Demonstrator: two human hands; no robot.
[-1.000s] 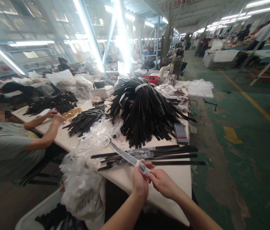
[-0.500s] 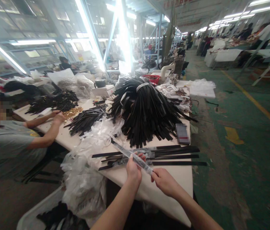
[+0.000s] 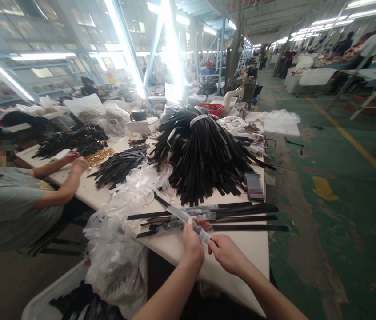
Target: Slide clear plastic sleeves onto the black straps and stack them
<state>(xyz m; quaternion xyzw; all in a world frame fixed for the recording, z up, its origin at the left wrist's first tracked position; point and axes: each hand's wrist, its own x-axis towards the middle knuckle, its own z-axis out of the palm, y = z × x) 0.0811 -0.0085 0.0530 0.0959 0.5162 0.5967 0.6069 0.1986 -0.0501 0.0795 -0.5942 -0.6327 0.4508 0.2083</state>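
Note:
Between my hands runs a black strap (image 3: 162, 201), slanting from upper left to lower right, with a clear plastic sleeve (image 3: 178, 214) around part of it. My left hand (image 3: 194, 235) grips the sleeved part, thumb on top. At the lower right end, my right hand (image 3: 224, 251) pinches the strap where the plastic ends; its fingertips hide that end. Just beyond my hands, several black straps (image 3: 248, 218) lie roughly side by side on the table, their middles wrapped in clear plastic.
A large tied bundle of black straps (image 3: 204, 155) rises behind, with a smaller strap pile (image 3: 123, 164) to its left. White plastic strips (image 3: 144, 182) spill off the table's (image 3: 241, 275) left edge. A co-worker's hands (image 3: 78, 162) are near gold pieces (image 3: 99, 156).
My left hand has slid along the sleeved strap toward my right hand, and more bare black strap shows at the far end. My right hand has barely moved.

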